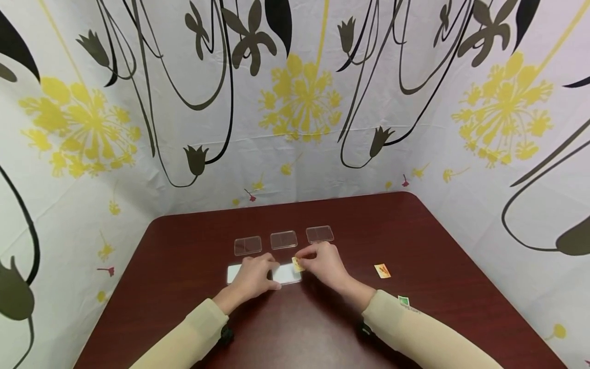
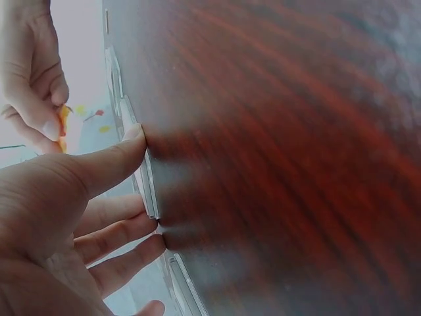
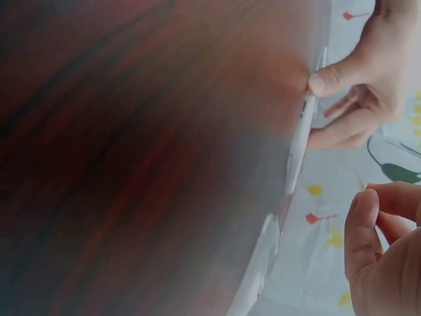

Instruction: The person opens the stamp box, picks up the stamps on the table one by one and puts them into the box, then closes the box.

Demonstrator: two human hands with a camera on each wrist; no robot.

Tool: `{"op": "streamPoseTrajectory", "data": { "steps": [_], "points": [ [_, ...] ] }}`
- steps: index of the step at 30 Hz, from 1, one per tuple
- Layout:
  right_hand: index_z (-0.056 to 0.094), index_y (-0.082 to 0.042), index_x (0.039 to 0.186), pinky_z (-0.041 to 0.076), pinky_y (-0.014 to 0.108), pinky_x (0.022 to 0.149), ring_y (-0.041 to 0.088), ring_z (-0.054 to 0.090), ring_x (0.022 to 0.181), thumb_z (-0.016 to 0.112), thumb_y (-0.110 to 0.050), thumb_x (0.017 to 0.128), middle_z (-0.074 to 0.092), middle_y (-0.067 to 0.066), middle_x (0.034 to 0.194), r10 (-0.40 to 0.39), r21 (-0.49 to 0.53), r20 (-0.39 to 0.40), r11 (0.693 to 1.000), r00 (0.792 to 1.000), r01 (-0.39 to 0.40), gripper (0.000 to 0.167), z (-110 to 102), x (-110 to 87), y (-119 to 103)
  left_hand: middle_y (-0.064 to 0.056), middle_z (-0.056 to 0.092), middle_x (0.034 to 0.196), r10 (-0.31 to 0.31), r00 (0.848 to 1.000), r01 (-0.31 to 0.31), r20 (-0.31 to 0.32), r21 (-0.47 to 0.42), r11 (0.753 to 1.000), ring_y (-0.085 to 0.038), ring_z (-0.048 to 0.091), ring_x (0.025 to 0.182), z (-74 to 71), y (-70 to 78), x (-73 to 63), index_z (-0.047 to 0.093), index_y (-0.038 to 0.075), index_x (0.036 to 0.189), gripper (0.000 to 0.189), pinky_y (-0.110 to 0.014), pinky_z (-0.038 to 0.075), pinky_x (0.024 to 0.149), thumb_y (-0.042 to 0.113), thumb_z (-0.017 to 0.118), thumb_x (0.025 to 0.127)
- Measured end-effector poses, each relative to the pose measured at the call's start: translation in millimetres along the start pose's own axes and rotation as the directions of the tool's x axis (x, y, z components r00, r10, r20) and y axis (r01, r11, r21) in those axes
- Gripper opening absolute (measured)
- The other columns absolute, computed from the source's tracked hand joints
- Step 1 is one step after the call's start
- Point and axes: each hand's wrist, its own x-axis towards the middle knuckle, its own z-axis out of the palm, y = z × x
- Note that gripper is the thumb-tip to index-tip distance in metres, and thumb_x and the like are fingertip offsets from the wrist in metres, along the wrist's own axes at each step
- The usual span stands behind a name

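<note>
My left hand (image 1: 251, 277) holds a flat clear case with a white inside (image 1: 287, 274), thumb on its near edge and fingers at its far side. My right hand (image 1: 328, 264) pinches a small orange-and-yellow stamp (image 1: 297, 264) between thumb and fingertips, over the right end of this case. In the left wrist view the stamp (image 2: 64, 125) is held above the case. A second white case (image 1: 232, 273) lies to the left, partly hidden by my left hand. Another white case (image 3: 253, 273) appears in the right wrist view; in the head view my right hand hides it.
Beyond my hands lie three clear plastic pieces in a row: left (image 1: 248, 246), middle (image 1: 283, 240) and right (image 1: 320, 234). On the right, an orange stamp (image 1: 382, 271) and a green stamp (image 1: 403, 301) lie on the dark red table (image 1: 193, 307). Patterned cloth (image 1: 295, 169) hangs around it.
</note>
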Motion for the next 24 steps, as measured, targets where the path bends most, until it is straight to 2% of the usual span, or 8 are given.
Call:
{"op": "streamPoseTrajectory", "data": {
  "steps": [6, 13, 19, 24],
  "points": [
    [0.083, -0.022, 0.084, 0.052, 0.025, 0.067, 0.004, 0.065, 0.081, 0.083, -0.013, 0.078, 0.074, -0.013, 0.083, -0.008, -0.055, 0.052, 0.998, 0.999, 0.011, 0.011, 11.2, 4.2, -2.2, 0.000, 0.066, 0.113, 0.014, 1.000, -0.014, -0.014, -0.002, 1.000, -0.021, 0.066, 0.096, 0.3, 1.4, 0.2, 0.075, 0.014, 0.119, 0.052, -0.055, 0.046, 0.092, 0.045, 0.086, 0.079],
    [0.083, -0.018, 0.082, 0.052, 0.026, 0.067, 0.005, 0.065, 0.078, 0.083, -0.010, 0.077, 0.073, -0.014, 0.076, -0.013, -0.097, 0.121, 0.995, 0.993, 0.025, 0.009, 16.6, 9.4, -2.4, 0.000, 0.066, 0.112, 0.015, 1.000, -0.015, -0.010, -0.003, 1.000, -0.020, 0.066, 0.094, 0.1, 2.3, 0.1, 0.075, 0.014, 0.119, 0.052, -0.054, 0.046, 0.091, 0.045, 0.086, 0.079],
    [0.083, -0.016, 0.081, 0.052, 0.027, 0.066, 0.007, 0.066, 0.077, 0.084, -0.011, 0.076, 0.073, -0.012, 0.074, -0.025, -0.143, 0.130, 0.989, 0.991, 0.043, 0.007, 22.3, 12.4, -3.2, 0.001, 0.065, 0.112, 0.011, 1.000, -0.011, -0.007, 0.004, 1.000, -0.020, 0.066, 0.095, -0.6, 1.5, 0.4, 0.075, 0.014, 0.120, 0.053, -0.052, 0.047, 0.091, 0.045, 0.086, 0.079],
    [0.083, -0.015, 0.079, 0.053, 0.028, 0.066, 0.009, 0.068, 0.077, 0.084, -0.010, 0.075, 0.074, -0.008, 0.075, -0.051, -0.167, 0.123, 0.983, 0.991, 0.072, 0.006, 27.9, 13.8, -0.8, 0.000, 0.065, 0.111, 0.031, 0.999, -0.031, -0.007, 0.013, 0.999, -0.020, 0.066, 0.094, -0.4, 0.8, 0.2, 0.075, 0.014, 0.120, 0.053, -0.049, 0.049, 0.087, 0.045, 0.085, 0.079]
  ]
}}
